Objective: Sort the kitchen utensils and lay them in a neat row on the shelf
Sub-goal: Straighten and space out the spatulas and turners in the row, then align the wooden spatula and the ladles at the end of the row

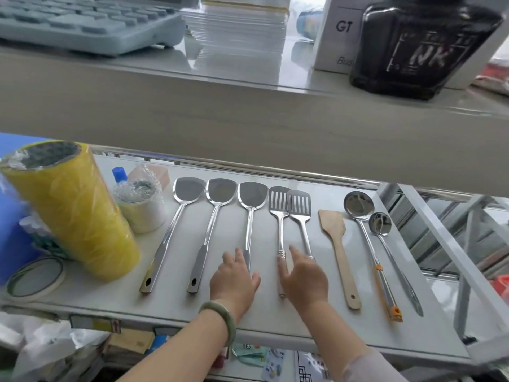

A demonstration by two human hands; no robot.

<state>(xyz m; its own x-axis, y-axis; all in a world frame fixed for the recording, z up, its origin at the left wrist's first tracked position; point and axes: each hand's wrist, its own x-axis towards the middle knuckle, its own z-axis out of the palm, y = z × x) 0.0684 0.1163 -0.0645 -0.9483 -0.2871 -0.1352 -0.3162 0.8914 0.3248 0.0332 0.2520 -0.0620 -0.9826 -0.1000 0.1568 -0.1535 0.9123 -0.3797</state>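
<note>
Several utensils lie in a row on the white shelf (275,321), handles toward me. From the left come three steel turners (176,216) (212,216) (250,213), two slotted steel turners (279,205) (300,208) whose heads overlap, a wooden spatula (337,244), a large ladle (363,227) with orange handle trim, and a small ladle (385,238). My left hand (234,279) rests flat over the third turner's handle, fingers apart. Spread across the handles of both slotted turners is my right hand (303,277), gripping neither.
A tall yellow tape stack (74,213), a smaller white roll (143,210), a blue-capped bottle (119,175) and a flat tape ring (35,277) crowd the shelf's left end. An upper shelf above holds a keyboard (82,20), white boxes and a black ink bottle (418,45).
</note>
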